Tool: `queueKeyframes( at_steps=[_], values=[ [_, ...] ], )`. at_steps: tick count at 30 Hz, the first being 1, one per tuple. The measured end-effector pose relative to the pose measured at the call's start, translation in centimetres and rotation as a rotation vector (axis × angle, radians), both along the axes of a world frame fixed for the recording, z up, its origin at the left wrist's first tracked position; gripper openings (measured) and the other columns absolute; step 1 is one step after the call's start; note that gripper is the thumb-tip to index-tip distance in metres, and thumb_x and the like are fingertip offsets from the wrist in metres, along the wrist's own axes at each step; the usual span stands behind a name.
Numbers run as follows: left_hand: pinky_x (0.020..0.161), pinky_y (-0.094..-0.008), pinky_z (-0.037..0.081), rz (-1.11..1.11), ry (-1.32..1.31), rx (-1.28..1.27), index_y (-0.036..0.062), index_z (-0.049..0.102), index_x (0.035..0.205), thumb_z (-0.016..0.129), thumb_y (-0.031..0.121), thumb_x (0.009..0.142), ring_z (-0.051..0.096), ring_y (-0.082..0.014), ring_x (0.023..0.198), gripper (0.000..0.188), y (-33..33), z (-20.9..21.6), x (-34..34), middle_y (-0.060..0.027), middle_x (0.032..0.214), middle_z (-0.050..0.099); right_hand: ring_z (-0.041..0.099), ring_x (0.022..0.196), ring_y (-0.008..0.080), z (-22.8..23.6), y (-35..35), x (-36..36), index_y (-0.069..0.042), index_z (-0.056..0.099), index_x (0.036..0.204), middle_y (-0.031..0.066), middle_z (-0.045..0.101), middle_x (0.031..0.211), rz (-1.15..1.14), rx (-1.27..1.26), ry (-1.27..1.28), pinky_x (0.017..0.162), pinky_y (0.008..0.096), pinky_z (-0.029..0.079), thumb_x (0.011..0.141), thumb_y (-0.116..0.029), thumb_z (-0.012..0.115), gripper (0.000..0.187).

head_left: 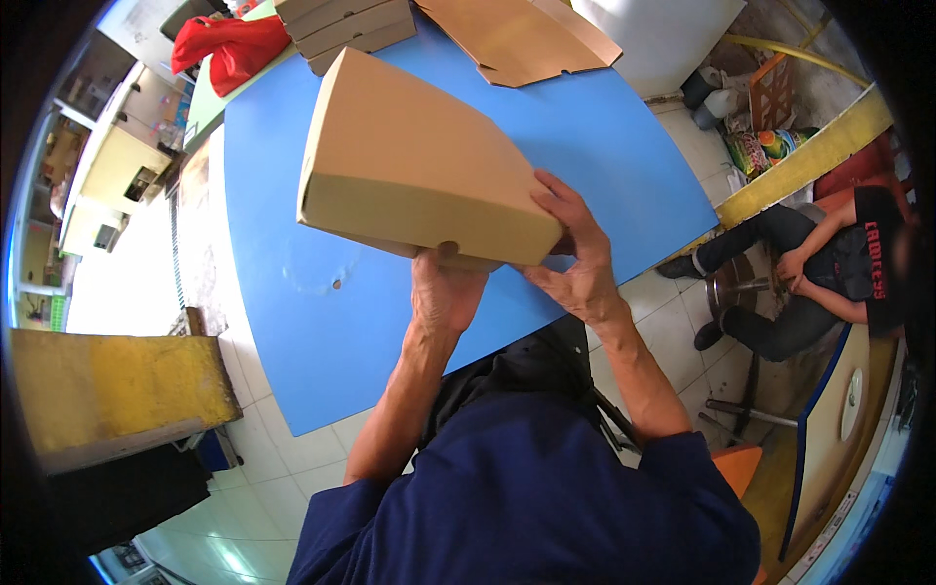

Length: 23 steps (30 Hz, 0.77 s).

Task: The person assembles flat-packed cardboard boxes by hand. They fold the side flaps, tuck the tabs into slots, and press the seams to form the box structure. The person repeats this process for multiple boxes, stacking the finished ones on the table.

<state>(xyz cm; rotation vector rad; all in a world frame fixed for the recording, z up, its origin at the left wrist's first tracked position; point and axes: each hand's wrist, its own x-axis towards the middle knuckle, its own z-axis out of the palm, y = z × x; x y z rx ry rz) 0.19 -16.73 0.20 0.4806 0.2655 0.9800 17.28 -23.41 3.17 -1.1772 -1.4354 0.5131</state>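
Observation:
A closed brown cardboard box (409, 146) is held up, tilted, above the blue table. A small round notch shows in its near side. My left hand (447, 288) supports it from below, with the fingers hidden beneath the box. At the box's right near corner, my right hand (575, 249) grips it, fingers on the top and right side and thumb underneath.
Stacked flat brown boxes (346, 29) and an unfolded cardboard sheet (526, 37) lie at the table's (643, 166) far side. A red bag (229, 49) is at the far left. To the right, another person (819, 258) sits with hands together, near a stool (736, 288).

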Motion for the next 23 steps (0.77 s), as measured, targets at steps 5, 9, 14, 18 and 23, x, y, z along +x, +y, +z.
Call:
queueKeyframes(
  at_steps=[5, 9, 14, 18, 23],
  values=[
    [0.095, -0.0443, 0.047, -0.169, 0.101, 0.007, 0.0066, 0.047, 0.137, 0.056, 0.034, 0.097, 0.057, -0.0279, 0.114, 0.049, 0.8, 1.6, -0.4, -0.0112, 0.128, 0.057, 0.058, 0.121, 0.0377, 0.4, 0.8, -2.1, -0.007, 0.048, 0.138, 0.0196, 0.047, 0.145, -0.154, 0.081, -0.279, 0.093, 0.042, 0.057, 0.074, -0.011, 0.084, 0.073],
    [0.1, -0.0515, 0.045, -0.232, 0.374, 0.174, 0.0061, 0.043, 0.142, 0.052, 0.042, 0.098, 0.054, -0.0343, 0.122, 0.058, 1.0, 4.8, -1.9, -0.0181, 0.134, 0.054, 0.059, 0.119, 0.0396, -0.2, 1.3, 0.4, -0.005, 0.048, 0.137, 0.0188, 0.052, 0.14, -0.354, 0.296, -0.468, 0.094, 0.0413, 0.056, 0.072, -0.004, 0.082, 0.074],
    [0.1, -0.0571, 0.045, -0.099, 0.152, -0.069, 0.0067, 0.034, 0.15, 0.05, 0.045, 0.098, 0.052, -0.0381, 0.126, 0.067, 3.8, 5.1, -6.7, -0.0224, 0.139, 0.05, 0.059, 0.12, 0.0378, -1.0, 0.4, 4.4, -0.014, 0.05, 0.138, 0.0174, 0.054, 0.138, -0.366, 0.262, -0.648, 0.091, 0.042, 0.059, 0.068, 0.004, 0.078, 0.076],
    [0.097, -0.0561, 0.048, 0.038, 0.717, 0.091, 0.0059, 0.022, 0.154, 0.055, 0.034, 0.096, 0.057, -0.0339, 0.119, 0.072, 4.5, 5.1, -5.2, -0.0225, 0.135, 0.051, 0.058, 0.121, 0.039, -2.1, -0.1, 5.2, -0.019, 0.051, 0.137, 0.0175, 0.051, 0.141, -0.373, 0.252, -0.733, 0.09, 0.042, 0.059, 0.068, 0.006, 0.076, 0.077],
    [0.095, -0.0515, 0.052, 0.303, 0.776, 0.419, 0.0157, 0.012, 0.158, 0.065, 0.019, 0.092, 0.06, -0.0225, 0.108, 0.085, 5.8, 3.0, -0.5, -0.0189, 0.122, 0.059, 0.029, 0.145, 0.0412, 0.6, 1.5, 3.6, -0.017, 0.048, 0.142, 0.0149, 0.038, 0.154, -0.627, 0.056, -1.018, 0.109, 0.0709, 0.03, 0.072, -0.012, 0.083, 0.078]
  ],
)
